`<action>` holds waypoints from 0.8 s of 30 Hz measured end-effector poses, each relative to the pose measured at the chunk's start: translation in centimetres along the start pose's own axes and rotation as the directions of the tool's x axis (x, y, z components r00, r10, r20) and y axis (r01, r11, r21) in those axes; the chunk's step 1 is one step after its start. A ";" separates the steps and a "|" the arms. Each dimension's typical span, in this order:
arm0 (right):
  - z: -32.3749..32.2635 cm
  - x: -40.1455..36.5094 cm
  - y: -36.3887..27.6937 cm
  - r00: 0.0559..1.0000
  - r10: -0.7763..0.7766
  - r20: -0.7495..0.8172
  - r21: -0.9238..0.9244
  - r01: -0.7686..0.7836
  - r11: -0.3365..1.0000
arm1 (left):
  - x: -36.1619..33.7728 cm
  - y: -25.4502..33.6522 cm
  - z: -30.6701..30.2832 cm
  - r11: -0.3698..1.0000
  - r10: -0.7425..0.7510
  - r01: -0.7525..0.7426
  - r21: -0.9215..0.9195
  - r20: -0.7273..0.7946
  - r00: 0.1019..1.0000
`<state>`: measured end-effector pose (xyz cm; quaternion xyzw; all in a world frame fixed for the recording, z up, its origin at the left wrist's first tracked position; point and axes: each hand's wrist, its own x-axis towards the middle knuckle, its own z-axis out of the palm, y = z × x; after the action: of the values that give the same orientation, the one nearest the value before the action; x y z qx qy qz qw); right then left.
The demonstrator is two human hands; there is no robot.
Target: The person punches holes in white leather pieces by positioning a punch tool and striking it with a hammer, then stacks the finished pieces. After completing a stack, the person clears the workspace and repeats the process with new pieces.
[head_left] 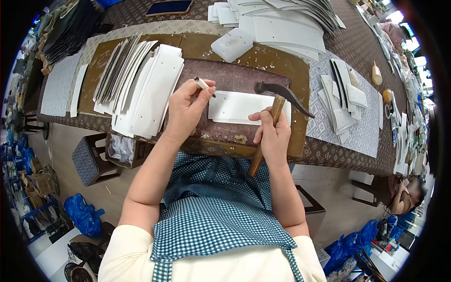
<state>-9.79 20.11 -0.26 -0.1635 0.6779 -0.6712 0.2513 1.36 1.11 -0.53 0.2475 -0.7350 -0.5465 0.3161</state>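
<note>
My left hand pinches a short, white-wrapped hole punch with dark ends, held over the left end of a white strip. That strip lies flat on a worn reddish-brown pad and has small holes near its ends. In my right hand is a hammer, gripped by its wooden handle. Its curved dark metal head points away from me, over the strip's right end. My right fingertips are right at the strip's lower edge.
On the left of the board leans a stack of white strips. A white plastic block sits behind the pad among small white scraps. More cut pieces lie to the right, near a glue bottle. A phone rests at the back.
</note>
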 end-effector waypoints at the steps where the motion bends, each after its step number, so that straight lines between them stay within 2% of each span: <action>1: 0.0 -0.1 0.0 1.000 -0.005 -0.008 0.001 0.005 1.000 | 0.2 0.4 0.5 0.999 -0.010 0.008 0.050 0.037 0.999; 2: 0.1 -0.1 0.1 1.000 -0.010 -0.018 0.003 0.010 1.000 | 0.4 0.1 1.0 0.999 0.027 -0.030 0.046 0.055 0.998; 15: 0.0 -0.2 -0.2 1.000 -0.006 -0.013 -0.019 0.006 1.000 | 0.9 0.7 1.8 0.971 0.092 -0.119 0.207 0.136 0.986; 18: -0.3 -0.1 -0.2 0.999 0.028 0.037 -0.005 -0.028 1.000 | 1.0 0.3 1.8 0.951 0.154 -0.188 0.246 0.154 0.976; 19: -0.5 0.0 -0.7 0.997 0.027 0.074 -0.073 -0.022 0.997 | 1.0 -0.2 1.9 0.935 0.223 -0.256 0.246 0.157 0.962; 21: -0.9 0.3 -2.5 0.988 0.029 0.154 -0.213 0.004 0.977 | 1.1 -0.3 2.3 0.913 0.312 -0.334 0.236 0.127 0.942; 22: -0.8 0.6 -4.9 0.983 -0.001 0.183 -0.353 0.066 0.933 | 1.1 -0.3 2.3 0.908 0.324 -0.345 0.235 0.125 0.938; 24: -0.9 0.9 -10.0 0.941 -0.130 0.311 -0.320 0.233 0.918 | 1.1 -0.4 2.3 0.900 0.344 -0.366 0.236 0.128 0.930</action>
<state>-12.20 19.86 9.52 -0.3630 0.7257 -0.5291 0.2484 -1.10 1.73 -1.14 0.1249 -0.8444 -0.3902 0.3450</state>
